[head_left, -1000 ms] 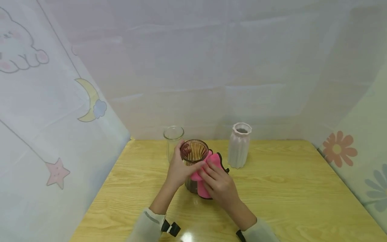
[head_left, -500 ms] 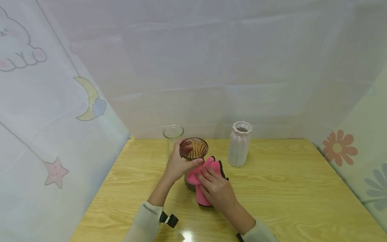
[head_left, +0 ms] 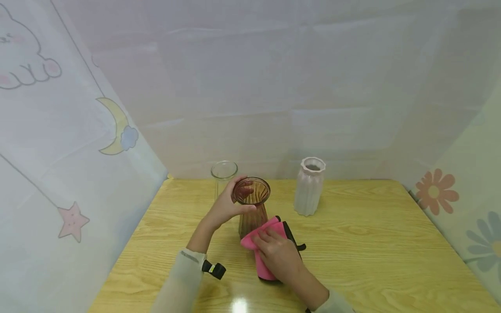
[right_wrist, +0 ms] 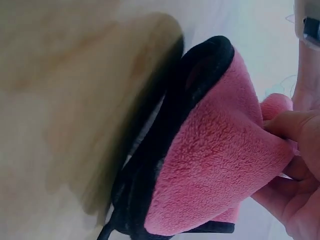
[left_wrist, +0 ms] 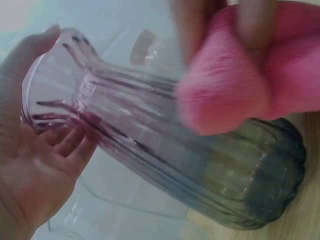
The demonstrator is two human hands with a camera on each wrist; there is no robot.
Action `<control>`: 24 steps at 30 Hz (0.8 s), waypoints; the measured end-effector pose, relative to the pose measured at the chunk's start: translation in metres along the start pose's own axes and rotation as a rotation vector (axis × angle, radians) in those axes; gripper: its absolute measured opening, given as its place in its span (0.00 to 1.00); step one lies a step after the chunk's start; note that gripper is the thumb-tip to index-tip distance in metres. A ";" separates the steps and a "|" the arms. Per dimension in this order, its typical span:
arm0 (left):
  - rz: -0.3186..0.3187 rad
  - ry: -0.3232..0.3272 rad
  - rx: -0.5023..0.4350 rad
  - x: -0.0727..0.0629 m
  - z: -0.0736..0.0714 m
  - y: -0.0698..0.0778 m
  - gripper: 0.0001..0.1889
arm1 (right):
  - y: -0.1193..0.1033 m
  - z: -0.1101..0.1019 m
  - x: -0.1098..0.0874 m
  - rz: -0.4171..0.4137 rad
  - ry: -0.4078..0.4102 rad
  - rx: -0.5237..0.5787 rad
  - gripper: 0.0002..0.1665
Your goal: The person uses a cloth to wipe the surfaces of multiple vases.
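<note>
A ribbed glass vase (head_left: 252,221), purplish at the flared neck and smoky grey toward the base, stands on the wooden table. My left hand (head_left: 227,206) grips it round the neck, thumb at the near side and fingers behind the glass. In my right hand (head_left: 278,254) is a pink cloth (head_left: 265,267) with black edging, bunched under the fingers. The left wrist view has a fold of the cloth (left_wrist: 225,95) over the lower body of the vase (left_wrist: 150,130). Plush pile shows on the cloth (right_wrist: 215,155) in the right wrist view, its dark border hanging near the table.
Behind my left hand stands a clear glass vase (head_left: 224,170), partly hidden. A white fluted vase (head_left: 309,187) stands at the back right of the wooden table (head_left: 372,243). Pale printed sheets (head_left: 250,87) hang behind and at both sides.
My right hand has moved the pink cloth down along the vase and toward me, baring more of its side. The left hand keeps its grip on the neck.
</note>
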State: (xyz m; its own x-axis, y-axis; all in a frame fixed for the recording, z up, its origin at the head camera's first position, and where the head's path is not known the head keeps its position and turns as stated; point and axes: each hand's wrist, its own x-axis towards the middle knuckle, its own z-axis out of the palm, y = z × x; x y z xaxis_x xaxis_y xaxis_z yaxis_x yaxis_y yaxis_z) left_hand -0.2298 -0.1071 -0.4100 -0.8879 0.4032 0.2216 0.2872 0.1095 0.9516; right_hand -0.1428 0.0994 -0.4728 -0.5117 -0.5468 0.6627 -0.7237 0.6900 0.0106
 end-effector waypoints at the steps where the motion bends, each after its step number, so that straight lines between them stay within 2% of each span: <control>1: 0.003 -0.019 -0.010 0.001 -0.002 0.000 0.54 | -0.001 0.000 -0.001 0.011 -0.023 0.000 0.17; 7: 0.036 -0.150 -0.092 0.009 -0.013 -0.004 0.59 | -0.009 -0.002 -0.004 0.079 -0.153 0.044 0.15; 10: 0.039 -0.196 -0.153 0.011 -0.017 -0.008 0.60 | -0.009 -0.004 -0.006 0.079 -0.150 0.054 0.14; 12: 0.042 -0.188 -0.162 0.007 -0.017 -0.009 0.62 | -0.008 -0.006 -0.007 0.067 -0.107 0.053 0.16; 15: 0.073 -0.127 -0.133 -0.003 -0.012 -0.008 0.64 | -0.003 -0.015 -0.009 0.041 0.018 0.062 0.18; 19: 0.102 0.037 -0.031 -0.014 0.003 0.002 0.64 | 0.006 -0.030 -0.002 -0.018 0.219 0.085 0.11; 21: 0.086 0.126 0.022 -0.016 0.011 0.007 0.62 | 0.010 -0.037 0.004 -0.053 0.300 0.077 0.14; 24: 0.038 0.231 0.100 -0.018 0.021 0.017 0.59 | 0.014 -0.041 0.016 -0.085 0.358 0.039 0.20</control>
State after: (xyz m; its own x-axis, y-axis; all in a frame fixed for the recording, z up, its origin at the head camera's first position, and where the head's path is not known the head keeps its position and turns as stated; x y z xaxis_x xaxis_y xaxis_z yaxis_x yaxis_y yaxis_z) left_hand -0.2018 -0.0935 -0.4022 -0.9311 0.1917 0.3104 0.3457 0.1922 0.9184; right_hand -0.1420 0.1196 -0.4313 -0.2591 -0.3959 0.8810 -0.7775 0.6267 0.0529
